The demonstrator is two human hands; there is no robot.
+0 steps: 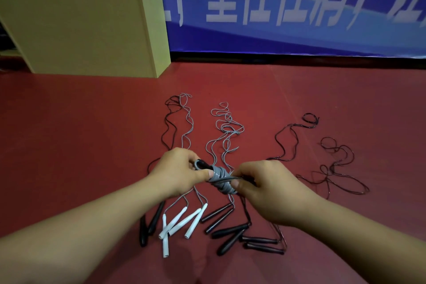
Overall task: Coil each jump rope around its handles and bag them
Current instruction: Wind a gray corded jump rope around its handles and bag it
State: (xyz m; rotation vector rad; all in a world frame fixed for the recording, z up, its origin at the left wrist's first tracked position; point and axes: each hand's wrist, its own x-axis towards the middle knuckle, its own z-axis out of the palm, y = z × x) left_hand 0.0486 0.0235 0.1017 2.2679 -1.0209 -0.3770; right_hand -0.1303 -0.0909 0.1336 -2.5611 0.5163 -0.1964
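Grey coiled jump rope (pixel 220 178) pinched between both hands (pixel 182 172) (pixel 268 188).

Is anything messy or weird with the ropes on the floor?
A bit messy, not broken. The white handles lie crossed over each other, and the loose cords squiggle and overlap on the red floor. The left hand and right hand hold one gray coiled rope, its last strand lying slantwise.

Yellow box (pixel 76 30) (on red floor (pixel 69 134)) before blue banner (pixel 299 7).
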